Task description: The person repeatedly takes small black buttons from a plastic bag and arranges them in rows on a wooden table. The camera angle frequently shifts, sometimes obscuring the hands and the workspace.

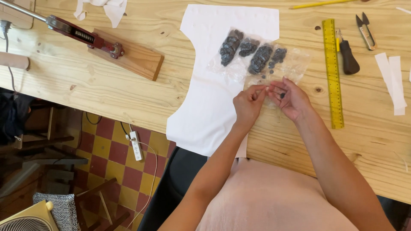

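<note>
Your left hand (248, 102) and right hand (291, 99) pinch a tiny dark button (282, 95) just beside the clear button bags (257, 57), over white fabric (214, 102) on the pine worktable (85, 81); checkered floor tiles (107, 149) below.

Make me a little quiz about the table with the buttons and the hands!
1. True or false: the yellow ruler lies to the right of both hands.
2. What dark things fill the clear bags?
3. The white fabric piece lies: A) on the floor, B) on the wooden table, C) on a chair.

Key: 1 true. 2 buttons; the right hand holds one, the left hand pinches beside it. 3 B.
</note>
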